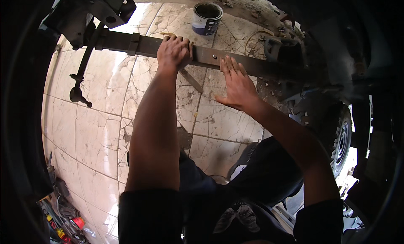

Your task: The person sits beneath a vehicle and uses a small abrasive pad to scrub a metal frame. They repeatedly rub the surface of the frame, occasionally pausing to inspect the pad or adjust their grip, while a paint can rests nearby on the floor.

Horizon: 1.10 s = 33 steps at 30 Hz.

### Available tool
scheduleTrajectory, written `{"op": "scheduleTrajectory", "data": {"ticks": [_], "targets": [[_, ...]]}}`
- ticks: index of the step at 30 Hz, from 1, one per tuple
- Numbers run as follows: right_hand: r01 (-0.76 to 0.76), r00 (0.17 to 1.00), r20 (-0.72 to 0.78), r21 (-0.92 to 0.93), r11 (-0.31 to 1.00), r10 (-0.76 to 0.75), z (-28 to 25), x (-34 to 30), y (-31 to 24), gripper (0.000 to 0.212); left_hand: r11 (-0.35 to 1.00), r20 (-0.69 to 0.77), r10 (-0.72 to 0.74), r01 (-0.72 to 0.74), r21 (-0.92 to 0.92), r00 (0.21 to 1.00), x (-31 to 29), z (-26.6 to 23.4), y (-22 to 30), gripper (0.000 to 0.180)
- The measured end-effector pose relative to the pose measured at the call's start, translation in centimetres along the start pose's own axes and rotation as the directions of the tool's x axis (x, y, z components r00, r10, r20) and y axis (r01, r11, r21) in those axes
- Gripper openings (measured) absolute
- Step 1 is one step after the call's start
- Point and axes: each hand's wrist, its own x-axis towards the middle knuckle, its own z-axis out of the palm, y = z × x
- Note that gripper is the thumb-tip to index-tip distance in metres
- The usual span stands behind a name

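Note:
A long dark steel leaf spring runs across the upper middle, with a clamp band near its left part and a bolt head between my hands. My left hand is closed on top of the spring, fingers curled. A flat grey-brown strip sticks out below this hand, and a tan end shows beyond the knuckles; the part between is hidden. To the right, my right hand is open, fingers stretched and thumb apart, its fingertips at the spring's near edge beside the bolt.
An open paint can stands on the cracked tile floor beyond the spring. A dark rod with a ball-jointed end hangs at the left. A wheel is at the right; tools and cables lie lower left.

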Motion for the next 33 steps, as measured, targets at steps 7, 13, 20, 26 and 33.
{"op": "scheduleTrajectory", "data": {"ticks": [7,13,20,26,33], "targets": [[-0.171,0.977,-0.121,0.063,0.983,0.178,-0.1,5.4,-0.2,0.121,0.998,-0.044,-0.016,0.013,-0.061,0.999,1.0,-0.7,0.5,0.024],[-0.054,0.997,-0.057,-0.002,0.999,0.054,0.0,1.5,-0.7,0.123,0.998,0.01,-0.041,0.041,-0.044,0.999,0.7,-0.6,0.5,0.028],[-0.21,0.976,-0.057,0.027,0.977,0.211,0.0,5.0,-1.0,0.124,0.997,-0.044,-0.031,0.028,-0.077,0.999,0.6,-0.1,1.1,0.031],[-0.07,0.997,-0.039,-0.008,0.997,0.07,-0.6,2.6,-1.0,0.125,0.997,-0.016,-0.04,0.039,-0.069,0.999,0.5,-0.8,0.5,0.032],[-0.145,0.989,-0.01,-0.017,0.989,0.145,-1.4,4.8,-0.2,0.126,0.996,-0.047,-0.013,0.009,-0.088,0.999,1.0,-0.6,0.8,0.03]]}}
